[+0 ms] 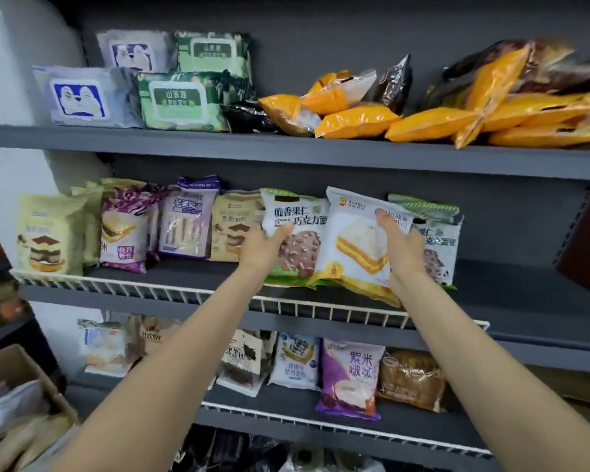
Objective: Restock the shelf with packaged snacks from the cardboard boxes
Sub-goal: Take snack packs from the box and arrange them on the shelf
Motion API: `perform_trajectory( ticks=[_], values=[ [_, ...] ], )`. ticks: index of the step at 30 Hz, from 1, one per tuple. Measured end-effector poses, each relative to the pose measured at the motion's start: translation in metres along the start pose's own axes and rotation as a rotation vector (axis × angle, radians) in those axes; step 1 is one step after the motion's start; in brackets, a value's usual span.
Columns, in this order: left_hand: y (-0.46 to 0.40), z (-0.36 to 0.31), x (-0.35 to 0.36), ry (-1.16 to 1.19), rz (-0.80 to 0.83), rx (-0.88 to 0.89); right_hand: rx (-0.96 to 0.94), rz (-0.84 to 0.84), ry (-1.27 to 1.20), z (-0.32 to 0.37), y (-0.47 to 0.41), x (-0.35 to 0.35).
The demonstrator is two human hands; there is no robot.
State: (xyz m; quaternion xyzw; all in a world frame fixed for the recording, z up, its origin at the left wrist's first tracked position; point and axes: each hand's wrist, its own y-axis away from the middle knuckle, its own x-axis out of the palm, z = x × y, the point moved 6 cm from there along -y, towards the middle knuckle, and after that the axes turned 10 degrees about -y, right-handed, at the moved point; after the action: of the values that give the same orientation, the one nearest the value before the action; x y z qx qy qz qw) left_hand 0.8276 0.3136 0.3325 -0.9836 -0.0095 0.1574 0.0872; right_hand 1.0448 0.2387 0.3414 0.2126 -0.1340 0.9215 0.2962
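White sandwich-cake packet point(358, 243) pinched at top corner by right hand point(404, 247), standing mid middle shelf point(525, 287) behind wire front rail point(218, 296). Chocolate-nut bread packet point(295, 233) gripped by left hand point(263, 248). Best set upright, labels forward, beside its neighbours. Cardboard box point(17, 373), lower left, holding more wrapped snacks.

— How many shelves point(286, 149) are stocked? 
— Three, plus one cardboard box point(21, 369) down at eight o'clock. 
— And up at eleven o'clock? 
— Four wipe packs point(181, 103): two purple, two green. 
— Hands? 
— Two, each on a snack pack point(355, 243).
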Motion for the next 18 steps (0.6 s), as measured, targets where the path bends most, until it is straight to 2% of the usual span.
perform_trajectory(
  ticks=[4, 9, 12, 15, 18],
  values=[
    [-0.006, -0.024, 0.054, -0.033, 0.089, 0.036, -0.06, -0.076, 0.032, 0.018, -0.026, -0.037],
    [-0.001, -0.044, 0.145, 0.127, 0.324, 0.095, -0.111, -0.136, -0.019, 0.052, -0.053, -0.087],
    [0.005, -0.043, 0.198, 0.136, 0.413, 0.022, -0.126, -0.135, -0.05, 0.067, -0.072, -0.118],
    [0.007, -0.031, 0.239, 0.182, 0.422, -0.088, -0.111, -0.101, -0.052, 0.075, -0.088, -0.144],
    [0.009, -0.024, 0.259, 0.17, 0.369, -0.122, -0.109, -0.068, -0.03, 0.082, -0.104, -0.162]
  ],
)
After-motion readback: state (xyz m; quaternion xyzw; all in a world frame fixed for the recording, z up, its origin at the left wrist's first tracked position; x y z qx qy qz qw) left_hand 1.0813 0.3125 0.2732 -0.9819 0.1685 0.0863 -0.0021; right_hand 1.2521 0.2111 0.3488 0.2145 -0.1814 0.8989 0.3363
